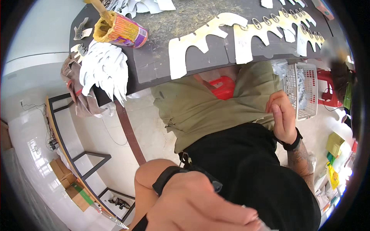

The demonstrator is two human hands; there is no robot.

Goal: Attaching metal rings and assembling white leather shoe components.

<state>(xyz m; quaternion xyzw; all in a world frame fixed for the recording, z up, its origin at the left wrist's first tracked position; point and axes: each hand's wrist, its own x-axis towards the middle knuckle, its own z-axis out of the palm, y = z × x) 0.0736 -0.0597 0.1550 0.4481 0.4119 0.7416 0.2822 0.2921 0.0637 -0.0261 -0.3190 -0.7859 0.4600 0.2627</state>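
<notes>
My left hand (pixel 192 206) is raised close to the camera at the lower edge, with a black band at its wrist. Its fingers are pinched on a small pale thing, mostly cut off by the frame. Over my lap, my right hand (pixel 284 117) has curled fingers with nothing visible in them. On the dark table (pixel 148 63) lie curved white pieces coated in yellow, among them a bare one (pixel 178 57) and one bearing oval metal rings (pixel 243 44). A striped tub (pixel 129 32) of yellowish paste lies tilted, a brush handle (pixel 101 9) sticking out.
A pile of white cut pieces (pixel 104 71) overhangs the table's left corner, beside a brown cloth (pixel 71 73). Under the table stands a red stool (pixel 222 87). A white plastic basket (pixel 308 90) holds grey pieces at right. Cartons (pixel 61 171) lie by a black metal frame (pixel 90 156).
</notes>
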